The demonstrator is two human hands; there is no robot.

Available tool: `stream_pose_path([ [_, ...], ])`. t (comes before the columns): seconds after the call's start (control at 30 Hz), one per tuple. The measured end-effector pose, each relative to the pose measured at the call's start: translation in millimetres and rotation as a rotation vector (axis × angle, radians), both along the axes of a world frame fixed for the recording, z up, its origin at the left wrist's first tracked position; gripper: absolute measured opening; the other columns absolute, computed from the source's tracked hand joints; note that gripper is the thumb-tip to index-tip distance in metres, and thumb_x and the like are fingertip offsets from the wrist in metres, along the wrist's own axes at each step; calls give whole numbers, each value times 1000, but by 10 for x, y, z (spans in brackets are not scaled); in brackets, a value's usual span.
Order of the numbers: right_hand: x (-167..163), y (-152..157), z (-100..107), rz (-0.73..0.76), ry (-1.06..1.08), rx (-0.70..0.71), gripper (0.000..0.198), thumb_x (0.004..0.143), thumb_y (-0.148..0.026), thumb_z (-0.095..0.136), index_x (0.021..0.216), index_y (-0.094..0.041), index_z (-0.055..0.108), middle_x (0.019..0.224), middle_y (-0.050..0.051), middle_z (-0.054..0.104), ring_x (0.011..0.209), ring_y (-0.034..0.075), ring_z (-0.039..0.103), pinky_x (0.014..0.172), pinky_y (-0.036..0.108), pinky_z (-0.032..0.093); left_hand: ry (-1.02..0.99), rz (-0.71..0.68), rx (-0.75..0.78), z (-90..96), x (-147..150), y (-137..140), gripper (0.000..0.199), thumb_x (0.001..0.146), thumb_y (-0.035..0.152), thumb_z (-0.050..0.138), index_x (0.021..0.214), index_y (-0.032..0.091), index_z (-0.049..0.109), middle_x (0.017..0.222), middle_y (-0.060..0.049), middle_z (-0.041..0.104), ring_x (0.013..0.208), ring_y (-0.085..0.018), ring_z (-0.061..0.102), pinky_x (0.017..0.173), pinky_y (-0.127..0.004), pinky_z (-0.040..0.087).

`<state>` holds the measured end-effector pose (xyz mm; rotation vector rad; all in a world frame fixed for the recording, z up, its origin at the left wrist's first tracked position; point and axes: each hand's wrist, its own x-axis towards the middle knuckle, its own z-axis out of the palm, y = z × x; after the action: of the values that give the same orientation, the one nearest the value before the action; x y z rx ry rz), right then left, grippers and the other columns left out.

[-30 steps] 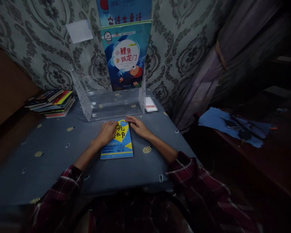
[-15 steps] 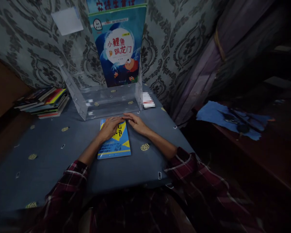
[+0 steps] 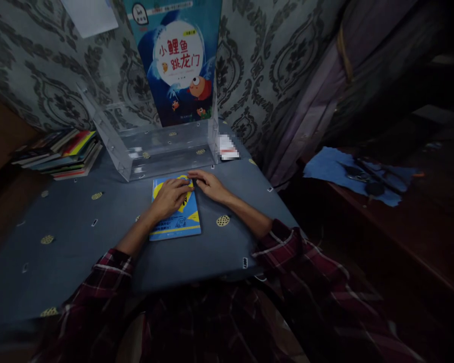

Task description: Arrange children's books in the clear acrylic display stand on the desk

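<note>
A blue and yellow book [image 3: 176,229] lies closed on the dark patterned tablecloth [image 3: 196,259]. My left hand [image 3: 171,195] rests flat across its upper cover, fingers stretched to the right and hiding part of the title. Beside it, my right hand [image 3: 210,185] lies at the book's top right corner, its fingers extended toward the left fingertips. Neither hand grips anything. Just behind the book stands a clear acrylic rack [image 3: 109,143]. A tall picture book [image 3: 181,70] with a fish on its cover is upright at the rack's right side.
Several books are piled [image 3: 66,151] at the left back. A small white and red item [image 3: 228,147], blurred out, sits right of the rack. To the right, a blue cloth [image 3: 325,166] with dark objects lies on a reddish-brown surface. A purple curtain [image 3: 306,121] hangs behind.
The camera view has tilted down slightly, so the scene sits higher and a bit to the left. My left hand has shifted a little lower on the cover; the book stays put.
</note>
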<state>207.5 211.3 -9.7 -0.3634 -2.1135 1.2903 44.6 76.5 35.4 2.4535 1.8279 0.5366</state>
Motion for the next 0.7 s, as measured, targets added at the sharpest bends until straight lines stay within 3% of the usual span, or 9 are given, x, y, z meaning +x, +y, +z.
stream_pose_path([
  [0.07,-12,14,1,-19,-18,55,50,87,-8,46,133,-19,62,133,9,70,127,21,64,114,46,47,68,90,-21,58,155,-35,30,101,35,50,120,21,68,132,-12,64,123,-29,56,109,-50,41],
  [0.2,-27,31,27,-20,-84,150,50,88,-10,44,135,-15,60,136,12,68,127,22,62,113,47,46,183,229,-86,163,425,-82,45,97,50,55,126,16,60,130,-16,60,122,-34,53,108,-56,39],
  [0.4,-15,21,107,-52,-114,169,49,82,-6,47,125,-16,67,125,10,73,119,22,66,108,44,49,224,186,-188,317,415,-105,36,89,37,64,120,19,57,129,-13,59,122,-33,53,104,-50,43],
  [0.6,25,-57,217,-79,-115,66,43,81,-6,50,118,-16,69,104,7,77,94,19,71,90,37,57,196,-1,-306,446,141,-264,34,77,22,68,109,21,55,121,-9,59,113,-28,56,98,-42,47],
  [0.7,39,-101,252,-72,-106,21,38,83,-9,50,113,-17,71,94,5,76,87,17,71,83,33,58,202,98,-272,428,181,-307,34,82,20,63,115,19,55,120,-10,61,113,-28,57,96,-42,48],
])
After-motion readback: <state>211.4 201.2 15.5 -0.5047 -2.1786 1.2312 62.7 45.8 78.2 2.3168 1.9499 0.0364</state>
